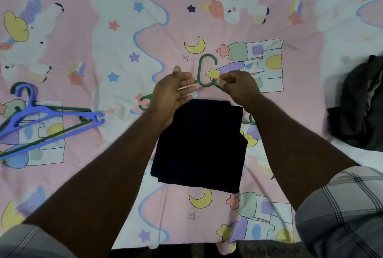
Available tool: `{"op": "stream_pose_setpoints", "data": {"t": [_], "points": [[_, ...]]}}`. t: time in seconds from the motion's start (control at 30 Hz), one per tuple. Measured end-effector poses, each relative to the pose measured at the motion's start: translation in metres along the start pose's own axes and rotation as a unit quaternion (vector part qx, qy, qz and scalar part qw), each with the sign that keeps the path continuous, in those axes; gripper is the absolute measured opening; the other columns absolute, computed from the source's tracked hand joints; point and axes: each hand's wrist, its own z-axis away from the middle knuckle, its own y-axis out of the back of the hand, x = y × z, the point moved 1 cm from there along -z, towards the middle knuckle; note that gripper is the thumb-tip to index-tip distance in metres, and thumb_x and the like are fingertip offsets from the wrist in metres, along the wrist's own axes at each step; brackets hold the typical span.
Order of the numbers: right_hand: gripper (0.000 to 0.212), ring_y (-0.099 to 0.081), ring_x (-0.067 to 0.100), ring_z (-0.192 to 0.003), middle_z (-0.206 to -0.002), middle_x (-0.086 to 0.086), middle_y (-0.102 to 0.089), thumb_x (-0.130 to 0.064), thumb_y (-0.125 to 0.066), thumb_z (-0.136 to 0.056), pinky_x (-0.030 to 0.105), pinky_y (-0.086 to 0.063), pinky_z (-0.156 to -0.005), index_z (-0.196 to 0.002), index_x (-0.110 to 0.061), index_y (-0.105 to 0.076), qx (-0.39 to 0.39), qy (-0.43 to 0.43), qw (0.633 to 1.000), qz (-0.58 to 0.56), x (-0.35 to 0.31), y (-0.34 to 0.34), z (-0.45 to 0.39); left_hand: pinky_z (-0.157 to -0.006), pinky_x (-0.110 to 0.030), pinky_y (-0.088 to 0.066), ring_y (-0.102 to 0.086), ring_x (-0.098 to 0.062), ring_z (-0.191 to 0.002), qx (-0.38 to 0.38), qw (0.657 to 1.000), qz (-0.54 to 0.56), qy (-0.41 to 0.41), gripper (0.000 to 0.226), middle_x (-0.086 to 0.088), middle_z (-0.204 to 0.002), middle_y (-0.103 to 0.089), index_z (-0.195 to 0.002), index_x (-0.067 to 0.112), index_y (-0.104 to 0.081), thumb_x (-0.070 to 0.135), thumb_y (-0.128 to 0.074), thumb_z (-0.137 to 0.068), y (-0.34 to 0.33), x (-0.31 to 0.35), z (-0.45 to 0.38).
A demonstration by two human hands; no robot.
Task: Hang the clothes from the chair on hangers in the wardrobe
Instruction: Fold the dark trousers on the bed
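I see a pink cartoon bedsheet [87, 54], its near edge below my arms. My right hand [238, 85] pinches the green hanger [202, 71] under the dark folded garment [199, 145]; my left hand [174, 92] hovers, fingers straight. Spare hangers [41, 116] lie left, a clothes pile [362, 102] right.

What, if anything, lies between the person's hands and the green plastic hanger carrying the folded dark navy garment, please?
Nothing visible. The right hand already pinches the green plastic hanger just below its hook; the left hand is open beside it, above the folded dark navy garment.

Single head-worn view, looking steeply down and forward, close over a bed [103, 54], both forearms reaching in from below.
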Motion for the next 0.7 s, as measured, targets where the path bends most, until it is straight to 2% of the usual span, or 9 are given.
{"op": "stream_pose_setpoints", "data": {"t": [0.03, 0.1, 0.2, 0.27, 0.37, 0.47, 0.53, 0.63, 0.7], "points": [[0.028, -0.067, 0.02, -0.102, -0.114, 0.004, -0.073, -0.022, -0.065, -0.094, 0.031, -0.051, -0.095, -0.12, -0.013, -0.071, 0.007, 0.01, 1.0, 0.012, -0.002, 0.003, 0.004, -0.093, -0.035, -0.057, -0.072, -0.019, -0.103, -0.011, 0.999, -0.031, 0.005, 0.037, 0.0, -0.109, -0.076, -0.111, 0.017, -0.068, 0.043, -0.043, -0.106, -0.003, -0.002, -0.001], [0.029, -0.067, 0.017, -0.104, -0.116, 0.002, -0.073, -0.025, -0.063, -0.095, 0.024, -0.047, -0.092, -0.122, -0.015, -0.07, 0.006, 0.031, 0.999, 0.031, -0.006, 0.009, 0.017, -0.095, -0.037, -0.057, -0.071, -0.023, -0.105, -0.02, 0.994, -0.108, -0.017, 0.025, -0.004, -0.11, -0.075, -0.11, 0.016, -0.068, 0.031, -0.049, -0.105, -0.004, -0.004, -0.001], [0.033, -0.064, 0.015, -0.112, -0.124, 0.0, -0.07, -0.031, -0.064, -0.096, 0.02, -0.04, -0.094, -0.126, -0.019, -0.068, -0.032, 0.044, 0.997, 0.054, -0.005, 0.007, 0.046, -0.089, -0.032, -0.058, -0.071, -0.027, -0.103, -0.035, 0.981, -0.188, -0.03, 0.015, -0.012, -0.111, -0.072, -0.112, 0.015, -0.066, 0.015, -0.055, -0.102, -0.004, -0.01, 0.0], [0.037, -0.058, 0.016, -0.121, -0.132, -0.002, -0.065, -0.035, -0.064, -0.095, 0.025, -0.039, -0.099, -0.13, -0.024, -0.065, -0.057, 0.059, 0.993, 0.079, -0.001, -0.002, 0.067, -0.088, -0.032, -0.057, -0.071, -0.024, -0.094, -0.046, 0.979, -0.199, -0.013, 0.016, -0.014, -0.108, -0.072, -0.114, 0.012, -0.065, 0.013, -0.057, -0.101, -0.004, -0.013, 0.004], [0.041, -0.041, 0.021, -0.141, -0.146, 0.002, -0.054, -0.028, -0.063, -0.095, 0.032, -0.033, -0.111, -0.135, -0.019, -0.062, -0.1, 0.108, 0.979, 0.144, 0.012, -0.025, 0.094, -0.082, -0.032, -0.056, -0.069, -0.019, -0.083, -0.06, 0.974, -0.215, 0.024, 0.009, -0.012, -0.099, -0.073, -0.102, 0.018, -0.064, 0.014, -0.055, -0.101, 0.001, -0.027, 0.014], [0.034, -0.04, 0.039, -0.14, -0.144, 0.015, -0.054, -0.014, -0.06, -0.093, 0.049, -0.038, -0.111, -0.126, -0.009, -0.068, -0.117, 0.151, 0.955, 0.228, 0.029, -0.049, 0.121, -0.081, -0.034, -0.055, -0.071, -0.022, -0.082, -0.06, 0.969, -0.235, 0.049, 0.012, -0.011, -0.095, -0.075, -0.106, 0.022, -0.064, 0.016, -0.054, -0.102, 0.012, -0.052, 0.029], [0.034, -0.046, 0.042, -0.136, -0.14, 0.017, -0.058, -0.013, -0.057, -0.09, 0.057, -0.042, -0.106, -0.121, -0.009, -0.07, -0.1, 0.155, 0.951, 0.25, 0.037, -0.061, 0.132, -0.084, -0.034, -0.056, -0.074, -0.025, -0.09, -0.048, 0.971, -0.227, 0.053, 0.018, -0.011, -0.095, -0.076, -0.114, 0.022, -0.065, 0.016, -0.054, -0.102, 0.016, -0.065, 0.036], [0.039, -0.033, 0.036, -0.145, -0.151, 0.012, -0.048, -0.018, -0.048, -0.097, 0.055, -0.031, -0.116, -0.133, -0.013, -0.063, -0.095, 0.156, 0.947, 0.264, 0.038, -0.066, 0.132, -0.083, -0.029, -0.056, -0.073, -0.026, -0.096, -0.038, 0.975, -0.211, 0.053, 0.022, -0.011, -0.097, -0.076, -0.12, 0.022, -0.065, 0.016, -0.054, -0.102, 0.016, -0.07, 0.039], [0.04, -0.024, 0.031, -0.15, -0.156, 0.008, -0.04, -0.019, -0.047, -0.1, 0.049, -0.022, -0.119, -0.139, -0.015, -0.057, -0.109, 0.136, 0.956, 0.238, 0.034, -0.061, 0.129, -0.088, -0.033, -0.055, -0.073, -0.026, -0.098, -0.039, 0.977, -0.201, 0.062, 0.022, -0.011, -0.1, -0.076, -0.121, 0.021, -0.064, 0.017, -0.054, -0.102, 0.015, -0.068, 0.036]]}}
